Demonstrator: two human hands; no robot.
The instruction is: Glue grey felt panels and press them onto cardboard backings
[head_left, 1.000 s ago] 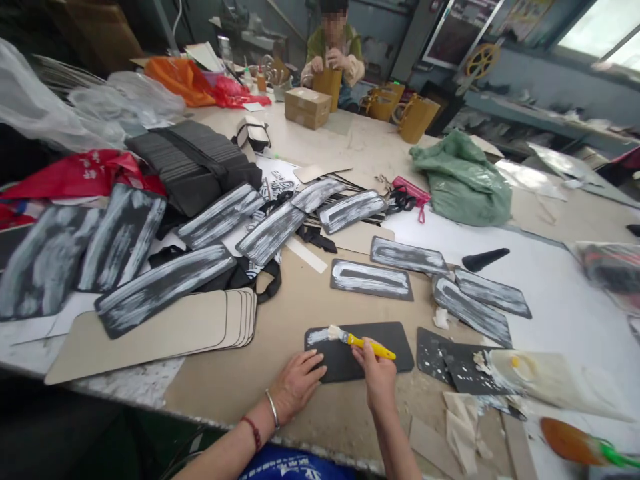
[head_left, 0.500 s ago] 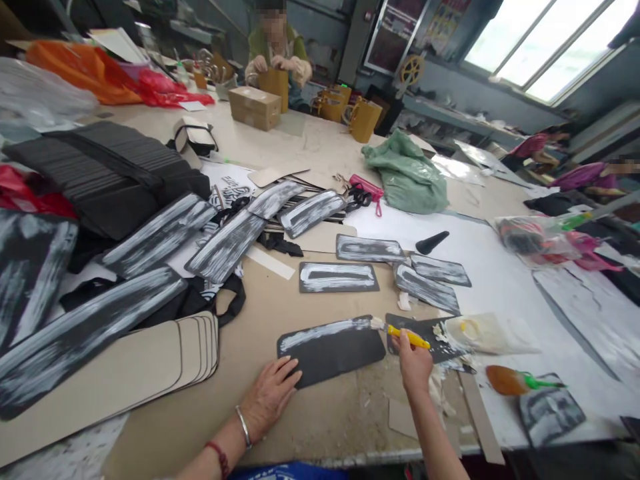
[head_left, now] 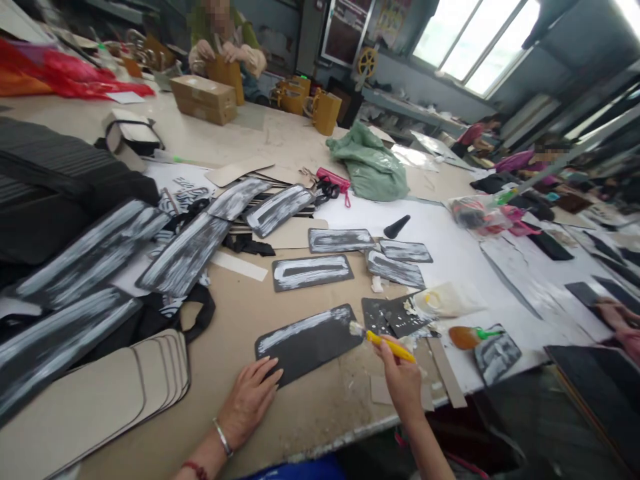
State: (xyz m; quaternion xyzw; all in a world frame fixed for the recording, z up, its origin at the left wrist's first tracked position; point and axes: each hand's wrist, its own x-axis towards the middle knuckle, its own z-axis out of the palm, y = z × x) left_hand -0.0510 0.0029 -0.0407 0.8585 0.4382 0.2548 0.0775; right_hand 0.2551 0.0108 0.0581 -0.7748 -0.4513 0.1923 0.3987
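A black rectangular panel point(head_left: 309, 350) lies on the table in front of me, a white streak of glue-like paste along its far edge. My left hand point(head_left: 255, 399) rests flat on its lower left corner, fingers stretched out. Between the fingers of my right hand point(head_left: 400, 380) is a yellow-handled brush point(head_left: 390, 345). Its pale bristles touch the panel's right end. Just right of that, a dark board point(head_left: 383, 317) spotted with white bits lies partly under a clear plastic bag point(head_left: 445, 300) with pale contents.
Several paste-streaked black panels point(head_left: 313, 273) lie beyond and to the left. Beige-backed panels point(head_left: 75, 407) are stacked at lower left. An amber bottle with a green tip point(head_left: 465, 337) lies at right. Across the table, a person point(head_left: 225, 40) handles a brown piece near a cardboard box point(head_left: 204, 100).
The brush has moved from the panel's far right corner down along its right end. My view has turned to the right. My left hand stays on the panel.
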